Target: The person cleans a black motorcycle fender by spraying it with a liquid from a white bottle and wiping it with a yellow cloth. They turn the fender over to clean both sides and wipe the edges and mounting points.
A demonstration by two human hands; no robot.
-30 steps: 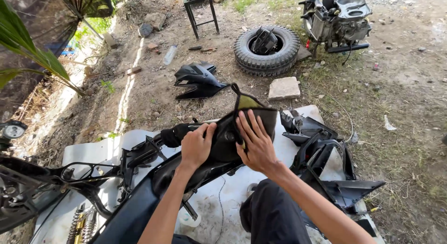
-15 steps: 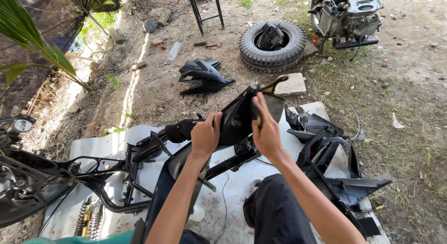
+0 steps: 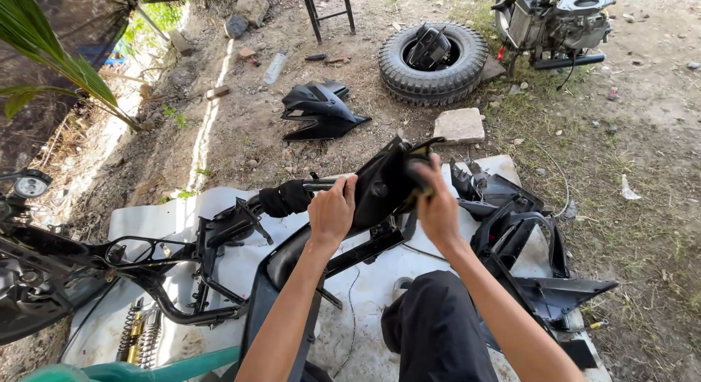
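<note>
Outdoors, over a pale sheet point(image 3: 182, 225) spread on the dirt, I had both hands on a black plastic fairing panel point(image 3: 383, 185) that stood tilted up above the stripped scooter frame point(image 3: 168, 269). My left hand point(image 3: 332, 210) was wrapped round the panel's near left edge, fingers curled over it, and my right hand point(image 3: 437, 203) was clamped on its right edge with the thumb side turned toward me; each grip was pressed onto the plastic rather than spread. Holding it at two opposite edges seemed the sensible way to steady a wide, flexible shell while it was lifted clear of the frame tube beneath. More black body panels point(image 3: 526, 251) lay just beside my right knee on the sheet, probably kept there off the soil. Farther off on bare ground sat another black cowl piece point(image 3: 321, 112), a tyre point(image 3: 432, 64) with a dark part resting inside it, a flat stone block point(image 3: 458, 125) and an engine unit point(image 3: 558, 21).
</note>
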